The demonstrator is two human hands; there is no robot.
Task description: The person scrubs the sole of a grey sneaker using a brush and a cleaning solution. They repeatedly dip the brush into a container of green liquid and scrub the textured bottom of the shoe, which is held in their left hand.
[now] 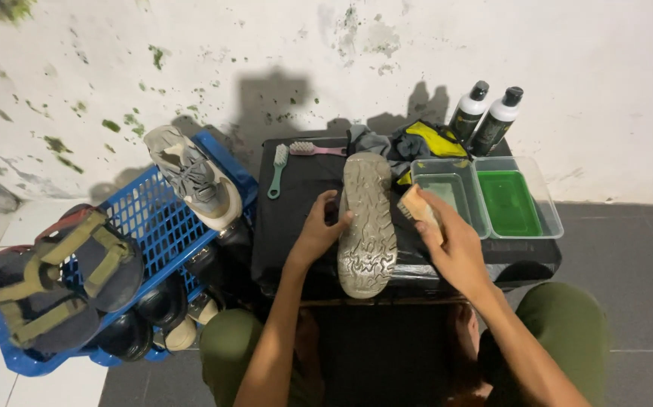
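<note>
Squarely at twelve o'clock on black-wrapped table (296, 196): upturned grey rubber-soled shoe (367, 224), steadied by left hand (317, 234), fingers curled against its edge; right hand (456, 245) clamped around wooden brush (417, 209) at three o'clock.

We see a shoe (367, 226) with a rough, grimy, deeply treaded rubber sole, a pale wooden brush (419, 210), glossy black plastic sheeting over the table (296, 196), clear plastic tubs (549, 207), and a blue plastic lattice basket (153, 218).

The grey shoe (368, 226) lies sole-up, left fingers against its edge. A wooden brush (417, 209) sits under right fingers, bristles touching the sole.
</note>
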